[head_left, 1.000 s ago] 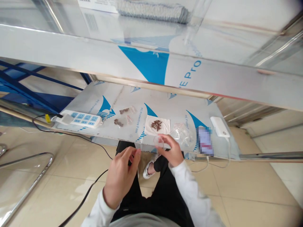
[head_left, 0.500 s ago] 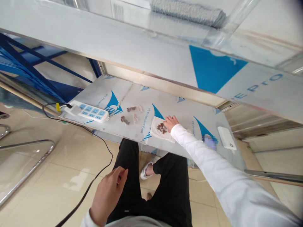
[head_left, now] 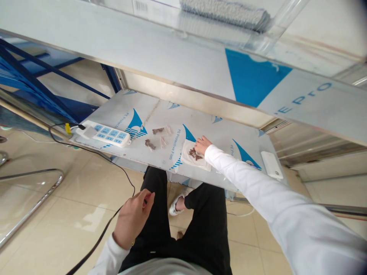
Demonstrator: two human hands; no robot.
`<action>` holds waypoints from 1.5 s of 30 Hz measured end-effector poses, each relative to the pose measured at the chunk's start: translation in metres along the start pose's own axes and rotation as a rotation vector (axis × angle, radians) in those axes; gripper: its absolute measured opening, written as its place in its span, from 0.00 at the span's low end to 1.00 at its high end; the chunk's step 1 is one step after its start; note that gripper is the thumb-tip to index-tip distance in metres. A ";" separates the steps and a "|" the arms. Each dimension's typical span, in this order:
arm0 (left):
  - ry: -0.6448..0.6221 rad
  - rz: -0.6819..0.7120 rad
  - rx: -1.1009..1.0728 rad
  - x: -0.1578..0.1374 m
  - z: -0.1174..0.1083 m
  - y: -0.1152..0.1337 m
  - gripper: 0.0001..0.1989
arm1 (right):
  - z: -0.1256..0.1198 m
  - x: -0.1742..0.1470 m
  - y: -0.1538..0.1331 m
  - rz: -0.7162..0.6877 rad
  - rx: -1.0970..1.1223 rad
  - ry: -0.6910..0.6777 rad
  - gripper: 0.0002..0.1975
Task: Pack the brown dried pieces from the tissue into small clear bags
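Brown, slender pieces (head_left: pixel 194 154), heaped on a white, square sheet (head_left: pixel 201 164), seem best lifted singly by the right hand (head_left: pixel 203 145); I cannot tell whether its bent fingers (head_left: pixel 197 145) or the curled left hand (head_left: pixel 133 217) pinch anything.

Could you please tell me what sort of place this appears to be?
Possibly a workroom or storeroom, though I cannot tell which: a film-covered lower shelf holds a heap of small brown pieces, and blue metal framing stands beyond the shelf's left end.
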State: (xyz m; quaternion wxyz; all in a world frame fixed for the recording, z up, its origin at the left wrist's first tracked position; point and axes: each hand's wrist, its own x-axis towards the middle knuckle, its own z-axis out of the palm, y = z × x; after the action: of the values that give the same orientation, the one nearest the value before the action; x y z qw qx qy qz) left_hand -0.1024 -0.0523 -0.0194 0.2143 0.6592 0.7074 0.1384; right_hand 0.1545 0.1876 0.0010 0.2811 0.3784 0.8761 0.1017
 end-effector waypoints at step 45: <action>-0.112 -0.148 0.073 -0.016 0.016 -0.023 0.14 | -0.004 -0.015 0.011 0.156 0.081 -0.055 0.17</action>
State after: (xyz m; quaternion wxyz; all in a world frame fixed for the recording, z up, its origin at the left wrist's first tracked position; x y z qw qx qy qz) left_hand -0.1145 -0.0713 -0.0427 0.2388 0.6193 0.7456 0.0593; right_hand 0.1674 0.1846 0.0150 0.2804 0.4591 0.8395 0.0771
